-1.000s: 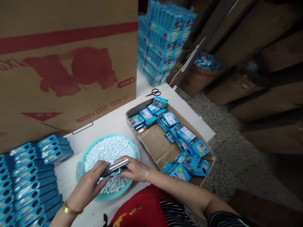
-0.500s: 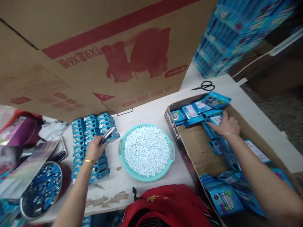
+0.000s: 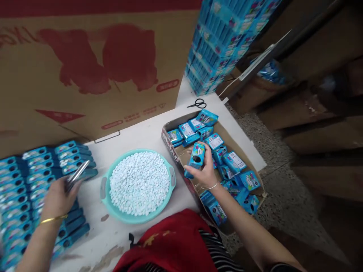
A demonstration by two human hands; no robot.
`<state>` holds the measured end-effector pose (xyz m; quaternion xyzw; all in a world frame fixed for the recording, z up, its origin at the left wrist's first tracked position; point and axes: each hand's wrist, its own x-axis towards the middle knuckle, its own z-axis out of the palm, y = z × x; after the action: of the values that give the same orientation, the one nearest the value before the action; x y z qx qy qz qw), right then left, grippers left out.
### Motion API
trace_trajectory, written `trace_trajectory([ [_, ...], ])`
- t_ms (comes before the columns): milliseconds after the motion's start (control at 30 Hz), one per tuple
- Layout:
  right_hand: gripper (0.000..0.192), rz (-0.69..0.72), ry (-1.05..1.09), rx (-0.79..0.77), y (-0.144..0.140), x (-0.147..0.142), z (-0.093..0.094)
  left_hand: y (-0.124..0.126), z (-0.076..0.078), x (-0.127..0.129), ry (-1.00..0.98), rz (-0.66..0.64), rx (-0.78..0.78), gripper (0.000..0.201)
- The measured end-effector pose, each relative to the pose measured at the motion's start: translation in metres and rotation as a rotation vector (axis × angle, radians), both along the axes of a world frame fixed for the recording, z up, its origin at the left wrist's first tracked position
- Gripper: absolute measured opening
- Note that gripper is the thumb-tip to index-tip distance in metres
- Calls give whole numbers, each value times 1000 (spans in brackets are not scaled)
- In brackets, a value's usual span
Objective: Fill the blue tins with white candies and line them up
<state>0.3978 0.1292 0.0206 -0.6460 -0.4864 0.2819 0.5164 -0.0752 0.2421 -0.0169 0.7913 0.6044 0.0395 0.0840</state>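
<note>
Positions are being taken from the turquoise basin [image 3: 136, 220]. To its right, the right hand [image 3: 208, 174] is holding a small blue box [image 3: 196, 155], its thumb and fingers closing around the box's width. To the basin's left, the left hand [image 3: 58, 200] is gripping a shiny metal tool [image 3: 78, 175]; blur is obscuring the exact finger contact, and whether it is touching the blue box rows [image 3: 36, 170] cannot be determined.

Risks, as judged: the held box could be slipping or denting if the thumb presses unevenly. White pellets [image 3: 138, 183] could be spilling if the right hand or box knocks the basin's rim. The rows left of the basin could be losing alignment if the tool or left wrist catches them. Packs in the cardboard tray [image 3: 181, 153], right of the basin, could be snagging on the right forearm.

Markings: the large carton [image 3: 93, 75] behind the basin is showing inverted red print, including an "X", with the rest not reliably legible. Packs right of the basin are bearing coloured lettering and white text panels, too blurred for any brand to be confirmed.
</note>
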Motion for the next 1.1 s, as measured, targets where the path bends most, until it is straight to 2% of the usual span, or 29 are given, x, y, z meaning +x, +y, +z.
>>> trace_trajectory([
  [33, 83, 55, 200, -53, -6, -11, 5, -13, 8, 12, -23, 13, -56, 32],
  [133, 68, 185, 752, -238, -26, -38, 9, -58, 21, 42, -131, -119, -315, 32],
  [200, 65, 217, 982, -361, -40, -50, 6, -88, 19, 57, -111, -154, -453, 29],
  [300, 55, 163, 1173, -534, -62, -61, -4, -124, 2, 83, -37, -128, -534, 18],
  [400, 47, 16, 1187, -627, -77, -65, -18, -137, -27, 122, -90, -51, -482, 11],
  [500, 48, -95, 1041, -609, -82, -65, -34, -134, -58, 158, -172, 1, -418, 13],
  [600, 46, -38, 782, -508, -84, -63, -48, -130, -78, 173, -242, 31, -385, 17],
  [667, 43, 62, 568, -420, -83, -61, -53, -129, -80, 170, -301, 27, -377, 17],
  [733, 39, 150, 339, -327, -82, -58, -55, -128, -74, 161, -360, 2, -372, 14],
  [800, 36, 217, 120, -231, -78, -54, -53, -126, -60, 151, -407, -31, -361, 13],
  [967, 31, 346, -222, -75, -58, -50, -46, -112, 0, 137, -521, -225, -273, 18],
  [1100, 37, 425, -387, -13, -42, -57, -44, -100, 46, 142, -474, -381, -270, 19],
])
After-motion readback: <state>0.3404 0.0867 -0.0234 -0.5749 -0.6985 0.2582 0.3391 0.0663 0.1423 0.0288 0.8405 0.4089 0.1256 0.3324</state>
